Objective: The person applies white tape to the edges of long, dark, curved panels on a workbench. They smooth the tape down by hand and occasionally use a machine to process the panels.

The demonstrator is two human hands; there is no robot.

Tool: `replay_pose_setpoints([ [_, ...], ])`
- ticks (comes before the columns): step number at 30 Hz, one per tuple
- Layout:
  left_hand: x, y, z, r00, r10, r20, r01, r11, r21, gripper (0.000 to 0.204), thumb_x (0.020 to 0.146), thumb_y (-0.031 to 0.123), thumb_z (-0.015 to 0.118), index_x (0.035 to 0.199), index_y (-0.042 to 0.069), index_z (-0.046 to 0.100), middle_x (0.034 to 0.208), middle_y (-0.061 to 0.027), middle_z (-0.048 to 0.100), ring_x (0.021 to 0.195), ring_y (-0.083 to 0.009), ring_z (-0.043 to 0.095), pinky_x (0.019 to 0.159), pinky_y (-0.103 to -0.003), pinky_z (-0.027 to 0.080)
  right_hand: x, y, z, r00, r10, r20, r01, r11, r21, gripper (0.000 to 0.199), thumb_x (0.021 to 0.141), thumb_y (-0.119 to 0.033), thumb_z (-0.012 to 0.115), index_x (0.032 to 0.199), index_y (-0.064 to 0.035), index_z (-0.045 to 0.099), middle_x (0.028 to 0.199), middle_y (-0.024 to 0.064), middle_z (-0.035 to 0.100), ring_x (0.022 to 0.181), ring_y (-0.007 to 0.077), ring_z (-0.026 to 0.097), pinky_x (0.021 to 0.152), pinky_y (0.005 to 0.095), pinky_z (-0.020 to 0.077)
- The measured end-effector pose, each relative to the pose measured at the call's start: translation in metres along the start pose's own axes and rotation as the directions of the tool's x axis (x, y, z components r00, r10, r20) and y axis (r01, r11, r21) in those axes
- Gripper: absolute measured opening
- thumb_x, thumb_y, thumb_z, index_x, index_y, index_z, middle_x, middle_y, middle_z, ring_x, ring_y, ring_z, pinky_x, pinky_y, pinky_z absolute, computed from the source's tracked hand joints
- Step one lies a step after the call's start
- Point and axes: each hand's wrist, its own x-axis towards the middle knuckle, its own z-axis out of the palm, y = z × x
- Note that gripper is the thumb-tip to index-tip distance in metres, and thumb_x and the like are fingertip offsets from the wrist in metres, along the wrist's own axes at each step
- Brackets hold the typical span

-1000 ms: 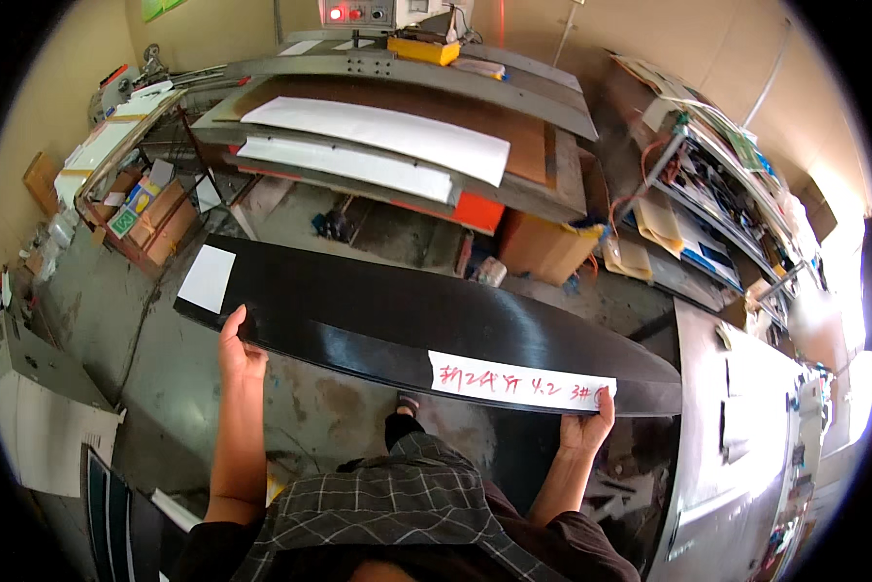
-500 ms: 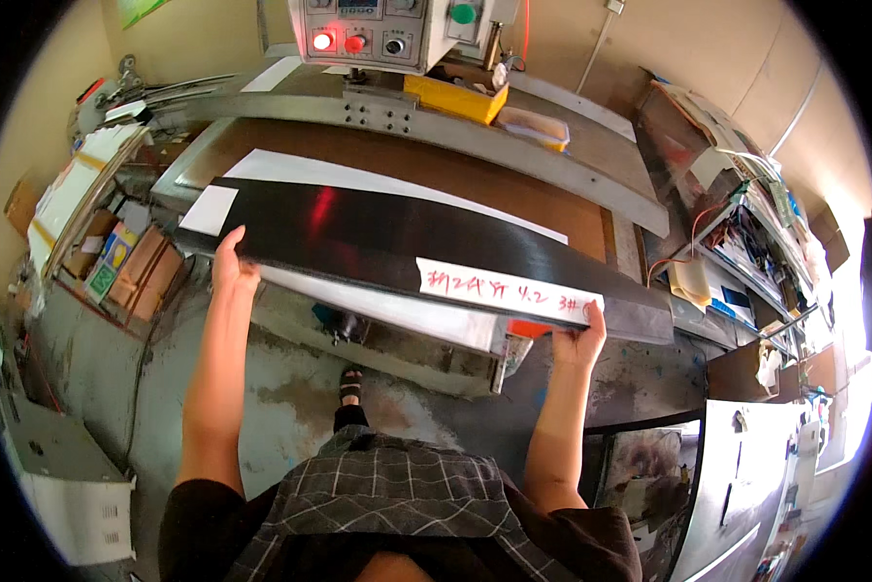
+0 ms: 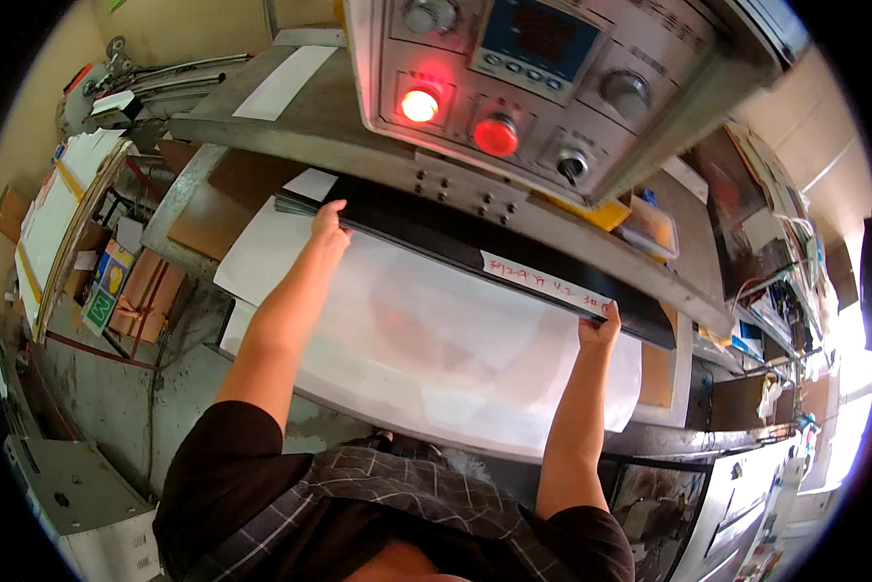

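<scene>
Black panel (image 3: 407, 216) in hands (image 3: 330, 230), boxes (image 3: 143, 303) in rack (image 3: 106, 353)

The black panel (image 3: 426, 230) partly hid the left hand (image 3: 330, 227) and right hand (image 3: 602, 330); a metal beam (image 3: 300, 141) seemingly covered its far edge; the control box (image 3: 542, 89) was cropped above.

Pale yellowish walls (image 3: 77, 48) enclose the room, above a grey, stained floor (image 3: 111, 393). At left stands a rack (image 3: 86, 225) topped with white boards (image 3: 79, 184), a cardboard box (image 3: 145, 306) lower down; nearer sits a grey-and-white metal cabinet (image 3: 82, 485). At right, cluttered shelving (image 3: 775, 335) stands before a glaring bright opening (image 3: 848, 378), window or door, whose light whitens that side.
</scene>
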Motion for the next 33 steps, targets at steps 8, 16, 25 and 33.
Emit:
replay_pose_setpoints([
  [8, 0.076, -0.01, 0.042, 0.988, -0.111, 0.109, 0.122, 0.988, -0.095, 0.027, 0.081, 0.009, 0.066, 0.106, 0.012, 0.059, 0.112, -0.0045, 0.061, 0.104, -0.0252, 0.056, 0.089, -0.051, 0.043, 0.063, 0.033, 0.026, 0.962, 0.123, -0.245, -0.115, 0.992, 0.047, 0.029, 0.082, -0.004, 0.048, 0.109, -0.0052, 0.056, 0.116, 0.0131, 0.061, 0.111, 0.0323, 0.057, 0.099, 0.0579, 0.0427],
  [16, 0.077, -0.005, 0.05, 0.998, -0.058, 0.032, 0.039, 0.913, 0.407, 0.046, 0.084, 0.029, 0.07, 0.121, 0.01, 0.051, 0.112, -0.0146, 0.053, 0.104, -0.0275, 0.052, 0.087, -0.046, 0.051, 0.052, -0.002, 0.014, 0.947, 0.235, -0.219, -0.31, 0.849, -0.428, 0.023, 0.094, -0.014, 0.049, 0.108, 0.0048, 0.05, 0.098, 0.0198, 0.063, 0.089, 0.0343, 0.065, 0.079, 0.0506, 0.0574],
  [25, -0.034, 0.165, -0.09, 0.778, 0.469, 0.417, -0.541, 0.164, 0.825, 0.028, 0.084, 0.032, 0.068, 0.082, 0.005, 0.063, 0.075, -0.0058, 0.064, 0.065, -0.015, 0.063, 0.055, -0.027, 0.049, -0.17, -0.097, -0.071, 0.607, -0.763, 0.223, 0.034, -0.255, -0.966, 0.052, 0.087, -0.02, 0.068, 0.124, 0.0108, 0.05, 0.123, 0.0225, 0.055, 0.116, 0.0328, 0.052, 0.1, 0.0383, 0.0394],
  [33, -0.047, 0.176, -0.227, 0.785, 0.548, -0.288, -0.222, 0.684, 0.695, 0.03, 0.079, 0.03, 0.076, 0.089, 0.005, 0.065, 0.073, -0.0014, 0.06, 0.06, -0.0127, 0.055, 0.054, -0.026, 0.046, -0.226, -0.111, -0.166, 0.895, -0.133, -0.427, 0.001, 0.956, -0.294, 0.032, 0.086, -0.038, 0.067, 0.1, -0.0107, 0.057, 0.091, 0.0023, 0.063, 0.08, 0.0153, 0.061, 0.066, 0.0278, 0.0488],
])
